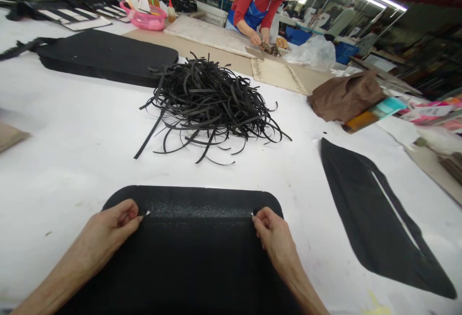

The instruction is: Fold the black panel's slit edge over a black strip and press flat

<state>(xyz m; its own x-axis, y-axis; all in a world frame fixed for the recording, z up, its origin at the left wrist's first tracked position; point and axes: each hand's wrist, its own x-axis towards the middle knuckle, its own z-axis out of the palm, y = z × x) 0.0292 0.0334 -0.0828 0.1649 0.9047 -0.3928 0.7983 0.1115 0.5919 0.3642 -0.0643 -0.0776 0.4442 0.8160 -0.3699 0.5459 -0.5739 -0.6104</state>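
A black panel (209, 193) with rounded corners lies before me on the white table. Across it, near its far edge, runs a speckled, shiny band (198, 209). Just below that band a straight edge of a black sheet (198, 257) stretches between my hands. My left hand (115, 223) is closed in a pinch at the left end of this edge, beside a small white tip. At the right end, my right hand (272, 228) pinches likewise, next to another white tip. Black on black makes the layers under my fingers hard to separate.
A tangled heap of black strips (216, 96) lies beyond the panel, beside a stack of black panels (108, 55). To the right rests a black piece with a white-edged slit (378, 218). Farther back are a brown cloth (346, 93), a pink basket (146, 19) and a co-worker (252, 2).
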